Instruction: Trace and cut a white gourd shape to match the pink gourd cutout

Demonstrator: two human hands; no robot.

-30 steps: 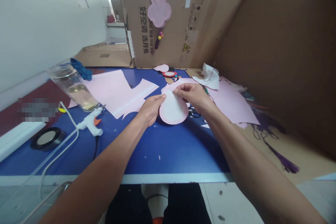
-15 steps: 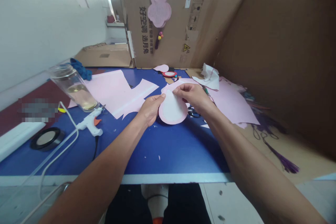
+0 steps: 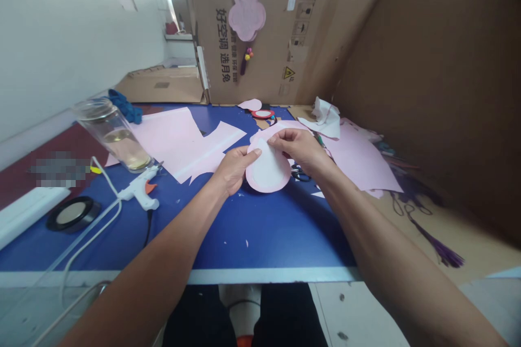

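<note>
Left hand (image 3: 235, 169) has straightened its fingers along the oval since the earlier frame, still gripping the edge | right hand (image 3: 295, 147) pinches the tip of the white paper oval (image 3: 268, 171), apparently lifting it | oval lies on the pink card disc (image 3: 260, 187), mid-frame over the blue table (image 3: 252, 244)

**Two bare human arms, reaching forward from the lower corners, hands meeting at centre**

Left hand (image 3: 235, 169) angled up and inward, fingers extended and together; right hand (image 3: 295, 149) turned palm-down, fingers curled into a pinch, just beside the left fingertips (image 3: 255, 154). Left forearm (image 3: 163, 239) and right forearm (image 3: 376, 241) bare.
</note>
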